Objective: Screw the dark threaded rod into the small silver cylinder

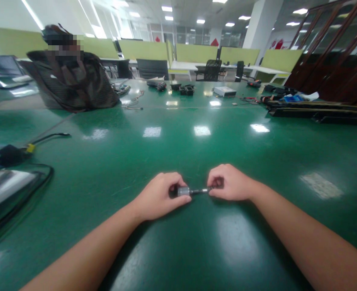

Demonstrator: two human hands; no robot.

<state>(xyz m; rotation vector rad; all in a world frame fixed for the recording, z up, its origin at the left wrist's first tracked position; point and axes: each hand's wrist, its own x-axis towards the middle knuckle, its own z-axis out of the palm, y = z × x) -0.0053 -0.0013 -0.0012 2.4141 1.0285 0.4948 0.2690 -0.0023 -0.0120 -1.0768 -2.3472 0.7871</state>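
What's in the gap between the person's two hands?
In the head view, a thin shaft, dark with a shiny section, bridges the gap from the grey cylinder in the left hand to the right hand.

The tabletop (172, 153) looks smooth and glossy. At six o'clock, the tool (183, 191) has a grey, metallic-looking barrel and a shiny metal shaft. The bag (84, 91) at ten o'clock looks like matt, textured cloth; the cabinet (332, 60) at two o'clock, polished dark wood with glass.
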